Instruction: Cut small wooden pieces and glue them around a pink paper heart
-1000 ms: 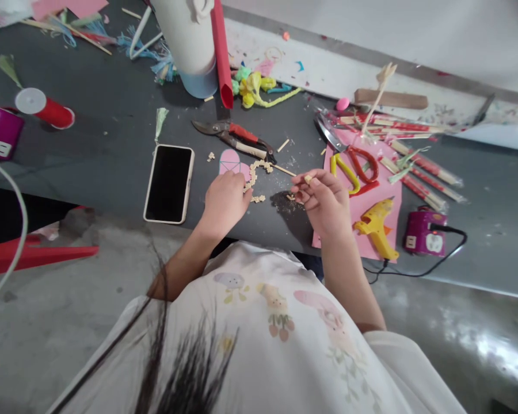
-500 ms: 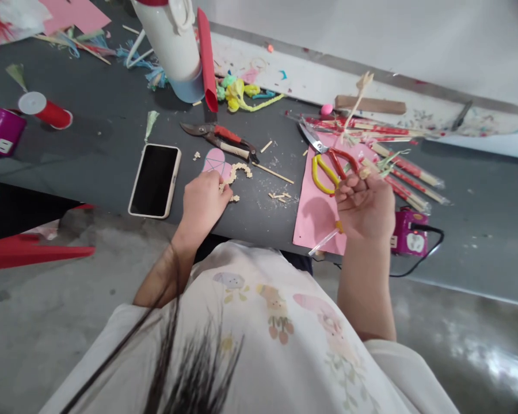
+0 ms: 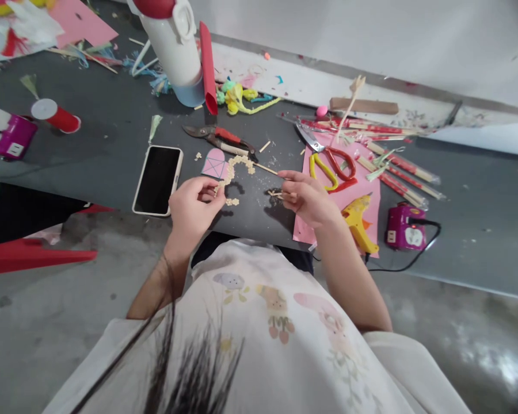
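Left hand has the pale chain pinched near the pink card, center table. Right hand is curled narrow by the bits to its left; can't tell if it's holding one. Looks like the piecing step, so next calls for a steady left pinch.

Left hand holding pale chain, scissors

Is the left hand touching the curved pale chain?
Touching. The head view shows the left hand pinching the curved pale chain at its left side.
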Demonstrator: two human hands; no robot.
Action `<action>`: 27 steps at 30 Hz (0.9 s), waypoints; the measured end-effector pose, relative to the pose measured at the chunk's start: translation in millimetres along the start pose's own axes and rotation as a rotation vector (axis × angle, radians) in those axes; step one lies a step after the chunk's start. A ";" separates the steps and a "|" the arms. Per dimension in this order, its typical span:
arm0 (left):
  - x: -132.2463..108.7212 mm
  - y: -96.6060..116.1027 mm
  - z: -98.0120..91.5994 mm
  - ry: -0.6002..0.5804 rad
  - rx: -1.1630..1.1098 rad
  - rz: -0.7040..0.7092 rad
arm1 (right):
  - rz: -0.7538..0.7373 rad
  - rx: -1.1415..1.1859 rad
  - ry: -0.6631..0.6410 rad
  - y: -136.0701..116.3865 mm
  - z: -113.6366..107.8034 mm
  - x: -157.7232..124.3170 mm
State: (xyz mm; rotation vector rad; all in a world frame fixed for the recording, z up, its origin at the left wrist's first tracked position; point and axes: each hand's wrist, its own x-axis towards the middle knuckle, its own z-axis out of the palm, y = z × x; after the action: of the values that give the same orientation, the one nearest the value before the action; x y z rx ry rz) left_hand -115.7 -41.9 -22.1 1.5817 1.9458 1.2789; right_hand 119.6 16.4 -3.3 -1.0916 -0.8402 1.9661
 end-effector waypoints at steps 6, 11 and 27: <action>-11.2 19.0 -1.4 0.066 -0.126 0.036 | -0.032 0.043 -0.064 15.7 44.0 8.9; -19.5 30.1 0.1 0.098 -0.097 0.133 | -0.094 0.139 -0.031 28.8 66.4 15.3; -27.2 26.2 17.9 0.058 -0.145 0.050 | -0.223 0.111 0.215 34.4 78.5 21.8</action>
State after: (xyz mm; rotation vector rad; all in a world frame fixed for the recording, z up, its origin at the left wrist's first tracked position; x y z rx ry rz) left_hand -77.8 -59.1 -18.6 1.5470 1.8114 1.4662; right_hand 32.5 1.4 -6.4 -1.0731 -0.6959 1.6577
